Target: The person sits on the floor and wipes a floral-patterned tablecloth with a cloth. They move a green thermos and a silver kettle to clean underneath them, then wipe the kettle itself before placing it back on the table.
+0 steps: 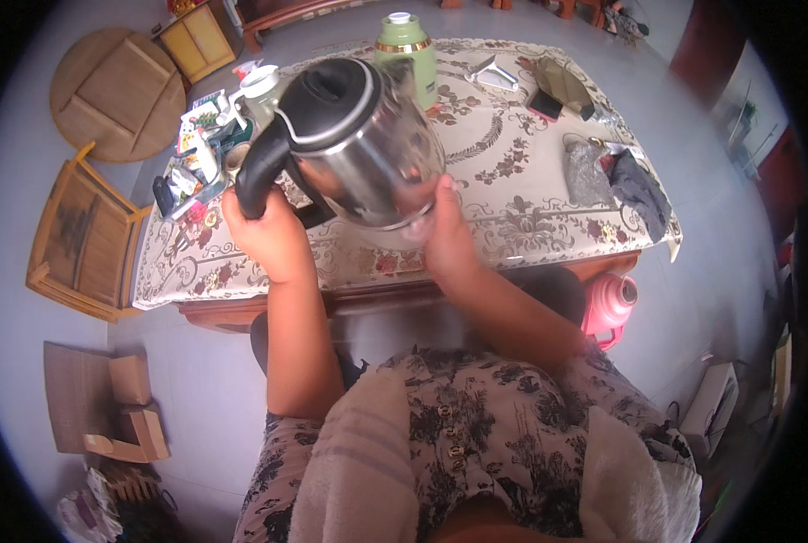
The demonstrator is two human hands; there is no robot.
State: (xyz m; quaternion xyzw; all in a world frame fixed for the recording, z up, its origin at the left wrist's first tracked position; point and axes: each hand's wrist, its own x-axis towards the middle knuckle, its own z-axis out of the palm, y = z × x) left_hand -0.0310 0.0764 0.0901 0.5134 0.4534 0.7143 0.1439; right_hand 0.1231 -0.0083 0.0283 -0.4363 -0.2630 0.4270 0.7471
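An electric kettle [358,176] with a shiny steel body and black lid is held up over the near part of the table, tilted. My left hand [272,237] is closed round its black handle [261,172]. Against the lower right side of the kettle rests my right hand [452,237], thumb up along the steel. Its other fingers are mostly hidden near the base, and a small pale patch by them is too blurred to name. Just behind the kettle stands a light green thermos flask [402,38], partly covered by it.
A patterned tablecloth [521,222] covers the table. Left of the kettle are a white-lidded jug [261,83] and assorted clutter. Grey cloth items [639,195] lie at the right. A pink thermos [610,301] stands on the floor; a wooden chair [82,240] is at the left.
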